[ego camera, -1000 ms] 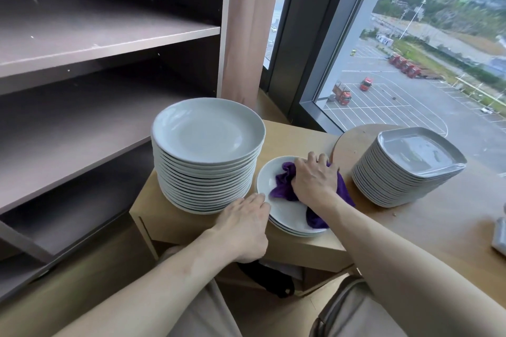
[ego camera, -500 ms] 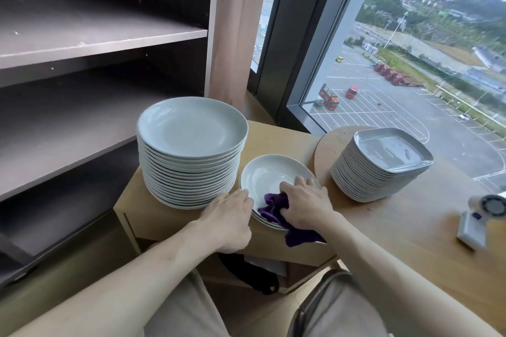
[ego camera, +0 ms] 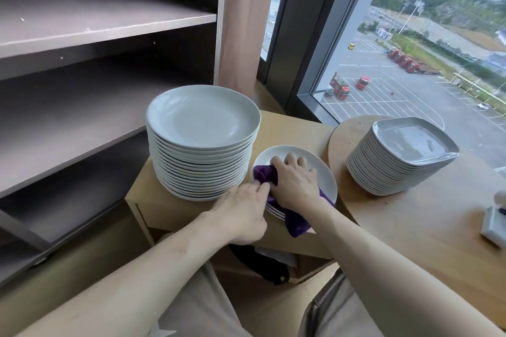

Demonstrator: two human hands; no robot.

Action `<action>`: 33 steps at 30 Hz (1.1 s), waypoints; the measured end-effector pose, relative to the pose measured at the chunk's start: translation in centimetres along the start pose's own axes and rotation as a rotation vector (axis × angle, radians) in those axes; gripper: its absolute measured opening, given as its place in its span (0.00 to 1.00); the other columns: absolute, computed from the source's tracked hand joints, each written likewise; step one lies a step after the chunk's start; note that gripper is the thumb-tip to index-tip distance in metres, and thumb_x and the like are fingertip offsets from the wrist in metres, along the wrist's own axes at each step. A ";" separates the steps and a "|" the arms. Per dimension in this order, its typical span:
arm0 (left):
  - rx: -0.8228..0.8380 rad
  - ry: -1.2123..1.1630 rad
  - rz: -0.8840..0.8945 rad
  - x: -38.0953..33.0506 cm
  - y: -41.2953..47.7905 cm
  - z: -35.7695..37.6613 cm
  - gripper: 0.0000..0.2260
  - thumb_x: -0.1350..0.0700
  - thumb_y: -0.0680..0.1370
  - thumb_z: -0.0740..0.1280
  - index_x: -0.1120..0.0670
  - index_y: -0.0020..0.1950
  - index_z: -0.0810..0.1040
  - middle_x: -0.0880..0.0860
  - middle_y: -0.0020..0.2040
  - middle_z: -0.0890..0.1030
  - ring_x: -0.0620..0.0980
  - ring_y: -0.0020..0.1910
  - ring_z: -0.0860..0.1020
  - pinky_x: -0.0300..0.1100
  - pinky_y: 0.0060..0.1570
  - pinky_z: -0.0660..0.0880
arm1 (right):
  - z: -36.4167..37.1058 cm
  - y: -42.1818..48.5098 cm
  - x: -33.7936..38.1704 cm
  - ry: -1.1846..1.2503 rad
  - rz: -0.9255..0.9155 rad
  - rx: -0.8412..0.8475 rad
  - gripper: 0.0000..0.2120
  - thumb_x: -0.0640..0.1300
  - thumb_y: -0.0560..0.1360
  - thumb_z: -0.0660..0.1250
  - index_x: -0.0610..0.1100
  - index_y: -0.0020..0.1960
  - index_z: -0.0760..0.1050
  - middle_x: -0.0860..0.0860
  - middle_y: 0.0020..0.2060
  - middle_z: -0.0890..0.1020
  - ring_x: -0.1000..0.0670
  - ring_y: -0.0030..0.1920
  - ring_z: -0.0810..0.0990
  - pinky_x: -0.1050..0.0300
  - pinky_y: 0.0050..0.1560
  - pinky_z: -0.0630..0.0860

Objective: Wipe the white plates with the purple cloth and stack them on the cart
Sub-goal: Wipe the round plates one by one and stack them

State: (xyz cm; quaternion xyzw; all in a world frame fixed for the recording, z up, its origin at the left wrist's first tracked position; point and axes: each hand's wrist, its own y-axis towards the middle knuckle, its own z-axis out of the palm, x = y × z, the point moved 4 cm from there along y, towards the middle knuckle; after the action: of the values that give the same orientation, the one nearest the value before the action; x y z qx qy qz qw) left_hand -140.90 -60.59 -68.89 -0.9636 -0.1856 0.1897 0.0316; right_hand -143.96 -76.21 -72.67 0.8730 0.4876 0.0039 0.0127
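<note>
- Item in work: small plate (ego camera: 319, 169), topmost of a short pile on the cart (ego camera: 289, 128), just beside the tall stack (ego camera: 202, 123) of round plates.
- Right hand (ego camera: 294, 183): clenched on the purple cloth (ego camera: 264, 174), pressing it to the plate's left part. A tail of cloth hangs over the near rim.
- Left hand (ego camera: 241, 210): grips the pile's near rim, steadying it.
- Progress, as we judge it: wiping is under way. We cannot tell which plates of the tall stack are already wiped.
- Outstanding, likely: the square stack (ego camera: 410, 142) on the round bench (ego camera: 410, 227), apart from the cart.
- Edges: the short pile sits close to the cart's front edge, so we advise a light stroke.
- Open room: a strip of cart top behind the pile, toward the window. The tall stack hems the left, the bench rim the right.
</note>
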 end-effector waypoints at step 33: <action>0.113 0.180 -0.092 0.2 -0.2 1.4 0.26 0.55 0.79 0.59 0.50 0.78 0.60 0.53 0.84 0.50 0.61 0.68 0.74 0.54 0.60 0.71 | -3.0 -5.3 -3.0 0.160 0.120 0.210 0.19 0.57 0.68 0.67 0.53 0.56 0.68 0.52 0.49 0.70 0.42 0.53 0.72 0.44 0.52 0.73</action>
State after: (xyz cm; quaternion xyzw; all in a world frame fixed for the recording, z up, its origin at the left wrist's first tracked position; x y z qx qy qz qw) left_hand -141.31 -60.29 -70.24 -0.9639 -0.2152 0.1108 0.1111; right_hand -150.12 -75.89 -69.83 0.8940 0.4316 0.0230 -0.1179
